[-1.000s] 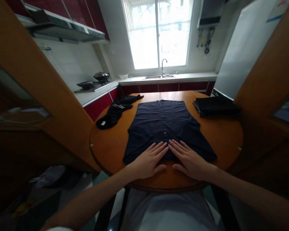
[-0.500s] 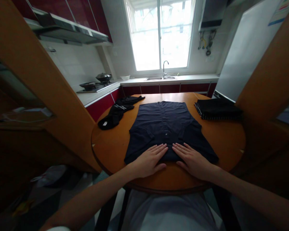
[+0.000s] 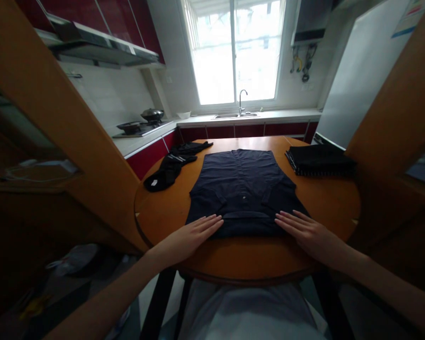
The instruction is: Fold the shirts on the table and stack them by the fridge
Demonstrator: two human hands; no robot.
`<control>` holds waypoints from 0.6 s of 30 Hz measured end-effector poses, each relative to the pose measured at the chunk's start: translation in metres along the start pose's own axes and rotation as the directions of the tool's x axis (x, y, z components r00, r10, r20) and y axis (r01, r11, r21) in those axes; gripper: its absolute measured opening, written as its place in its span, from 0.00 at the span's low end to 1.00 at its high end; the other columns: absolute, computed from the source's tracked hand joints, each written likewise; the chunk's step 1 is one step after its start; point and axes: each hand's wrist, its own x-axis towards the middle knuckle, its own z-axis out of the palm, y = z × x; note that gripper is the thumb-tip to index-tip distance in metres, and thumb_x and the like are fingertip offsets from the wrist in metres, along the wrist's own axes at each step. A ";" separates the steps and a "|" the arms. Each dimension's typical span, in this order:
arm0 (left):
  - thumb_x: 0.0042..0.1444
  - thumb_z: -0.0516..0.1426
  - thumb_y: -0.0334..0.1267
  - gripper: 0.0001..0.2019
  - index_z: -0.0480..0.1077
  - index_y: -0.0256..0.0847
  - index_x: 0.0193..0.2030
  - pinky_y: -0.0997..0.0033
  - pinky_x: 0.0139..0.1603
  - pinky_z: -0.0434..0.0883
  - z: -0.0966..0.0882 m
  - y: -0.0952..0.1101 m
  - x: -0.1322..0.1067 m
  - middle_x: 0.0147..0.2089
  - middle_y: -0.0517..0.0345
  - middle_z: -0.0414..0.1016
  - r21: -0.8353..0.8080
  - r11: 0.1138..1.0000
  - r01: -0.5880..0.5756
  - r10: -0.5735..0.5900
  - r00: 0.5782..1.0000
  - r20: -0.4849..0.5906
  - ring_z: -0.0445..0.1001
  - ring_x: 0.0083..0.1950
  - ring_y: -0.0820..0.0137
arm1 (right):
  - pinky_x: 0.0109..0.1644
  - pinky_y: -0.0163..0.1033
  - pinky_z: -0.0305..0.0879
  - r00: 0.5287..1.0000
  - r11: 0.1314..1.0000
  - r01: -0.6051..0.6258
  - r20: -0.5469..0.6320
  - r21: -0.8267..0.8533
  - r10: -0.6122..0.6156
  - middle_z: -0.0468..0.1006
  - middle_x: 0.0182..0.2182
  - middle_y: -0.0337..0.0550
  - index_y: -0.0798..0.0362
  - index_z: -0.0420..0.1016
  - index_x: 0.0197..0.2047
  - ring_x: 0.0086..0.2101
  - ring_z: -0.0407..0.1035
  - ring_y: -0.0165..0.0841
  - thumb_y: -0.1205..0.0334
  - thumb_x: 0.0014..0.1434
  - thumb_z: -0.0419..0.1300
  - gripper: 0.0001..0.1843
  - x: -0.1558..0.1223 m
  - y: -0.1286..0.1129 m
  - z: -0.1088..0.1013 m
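One shirt [image 3: 242, 182], one table [image 3: 161, 212], two pans [image 3: 152, 114].

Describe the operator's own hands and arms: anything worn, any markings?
Left hand and right hand: human, five-fingered, ungloved. No rings, watch or bracelet visible. Left forearm and right forearm are bare, with no sleeve in frame, and no cables or markings seen. Light grey clothing shows between them at the bottom. Nail detail is too small to tell.

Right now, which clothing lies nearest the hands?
The flat navy shirt, under the left hand and right hand; crumpled black clothing and folded black fabric lie farther off.
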 end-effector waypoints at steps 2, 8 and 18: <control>0.68 0.44 0.22 0.34 0.45 0.51 0.77 0.58 0.76 0.55 -0.001 -0.005 -0.009 0.76 0.57 0.53 0.000 1.000 -0.010 0.010 1.000 -0.019 0.52 0.76 0.66 | 0.70 0.55 0.58 1.000 1.000 0.024 0.010 -0.017 -0.024 0.60 0.70 0.43 0.43 0.47 0.76 0.68 0.56 0.38 0.79 0.64 0.46 0.41 -0.008 0.007 -0.004; 0.73 0.45 0.30 0.26 0.56 0.51 0.74 0.57 0.72 0.63 0.005 -0.024 -0.031 0.72 0.55 0.62 -0.020 0.996 -0.081 0.079 0.991 -0.104 0.59 0.74 0.64 | 0.68 0.51 0.62 0.994 0.994 0.098 -0.049 0.045 -0.095 0.65 0.68 0.41 0.40 0.55 0.73 0.66 0.60 0.37 0.72 0.70 0.49 0.32 -0.027 0.025 -0.010; 0.73 0.50 0.35 0.19 0.68 0.47 0.66 0.63 0.65 0.71 0.008 -0.028 -0.036 0.66 0.51 0.72 -0.121 0.988 -0.092 0.062 0.971 -0.233 0.72 0.65 0.64 | 0.60 0.48 0.73 0.994 0.986 0.077 -0.088 0.150 -0.065 0.77 0.59 0.43 0.40 0.71 0.65 0.57 0.73 0.38 0.66 0.72 0.49 0.23 -0.040 0.040 -0.008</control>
